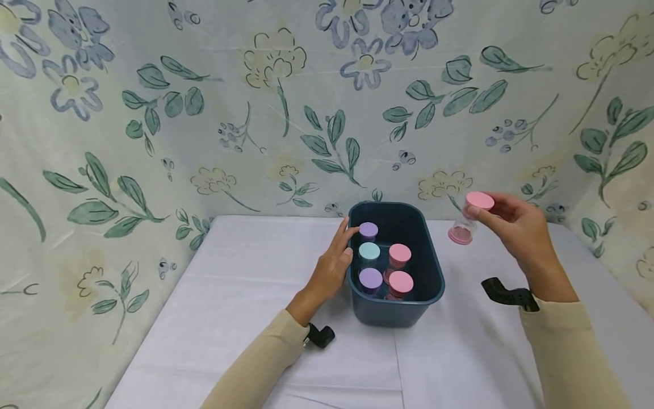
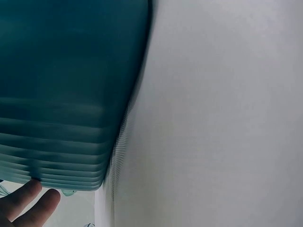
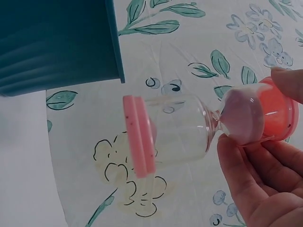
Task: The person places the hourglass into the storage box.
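A dark teal bin (image 1: 429, 250) stands mid-table and holds several sand timers with purple (image 1: 368, 230), light blue (image 1: 369, 251) and pink (image 1: 400, 254) caps. My left hand (image 1: 334, 264) lies with straight fingers against the bin's left wall (image 2: 61, 85); its fingertips (image 2: 28, 201) show at the wall's edge. My right hand (image 1: 516, 224) holds a pink sand timer (image 1: 470, 218) in the air to the right of the bin, tilted, pinching its top cap. In the right wrist view the pink sand timer (image 3: 203, 127) lies sideways, its sand in the bulb next to my fingers (image 3: 255, 165).
The white tablecloth (image 1: 245, 307) covers the table. Floral fabric (image 1: 286, 113) hangs behind and on both sides. Black wrist-camera mounts (image 1: 511, 294) sit at both wrists.
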`<state>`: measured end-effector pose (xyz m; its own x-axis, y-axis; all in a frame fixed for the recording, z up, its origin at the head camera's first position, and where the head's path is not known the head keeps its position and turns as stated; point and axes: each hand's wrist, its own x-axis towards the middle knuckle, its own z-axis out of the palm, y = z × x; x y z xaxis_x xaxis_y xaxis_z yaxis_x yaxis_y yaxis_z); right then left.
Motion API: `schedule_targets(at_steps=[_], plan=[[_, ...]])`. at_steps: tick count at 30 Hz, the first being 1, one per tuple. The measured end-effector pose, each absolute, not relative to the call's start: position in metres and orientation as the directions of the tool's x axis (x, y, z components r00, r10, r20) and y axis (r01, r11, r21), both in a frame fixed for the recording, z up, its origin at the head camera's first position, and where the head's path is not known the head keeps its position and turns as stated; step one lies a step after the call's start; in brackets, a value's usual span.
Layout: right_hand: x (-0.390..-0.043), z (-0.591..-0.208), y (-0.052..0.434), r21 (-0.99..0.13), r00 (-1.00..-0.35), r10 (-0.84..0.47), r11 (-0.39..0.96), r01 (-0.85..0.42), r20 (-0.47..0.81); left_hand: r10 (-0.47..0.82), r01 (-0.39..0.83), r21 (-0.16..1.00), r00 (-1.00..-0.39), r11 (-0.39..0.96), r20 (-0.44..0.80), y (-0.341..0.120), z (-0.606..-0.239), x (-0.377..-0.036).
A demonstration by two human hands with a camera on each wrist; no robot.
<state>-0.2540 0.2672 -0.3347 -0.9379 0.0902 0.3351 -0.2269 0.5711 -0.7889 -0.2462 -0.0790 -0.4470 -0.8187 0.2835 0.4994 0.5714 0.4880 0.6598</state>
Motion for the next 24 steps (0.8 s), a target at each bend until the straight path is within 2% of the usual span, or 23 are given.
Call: schedule_targets(at_steps=[24], plan=[[-0.264,-0.325,0.238,-0.770,-0.901,-0.024,0.510,-0.383,0.432,0.283,0.566,0.667,-0.823,0.484,0.493,-0.078,-0.445,-0.245]])
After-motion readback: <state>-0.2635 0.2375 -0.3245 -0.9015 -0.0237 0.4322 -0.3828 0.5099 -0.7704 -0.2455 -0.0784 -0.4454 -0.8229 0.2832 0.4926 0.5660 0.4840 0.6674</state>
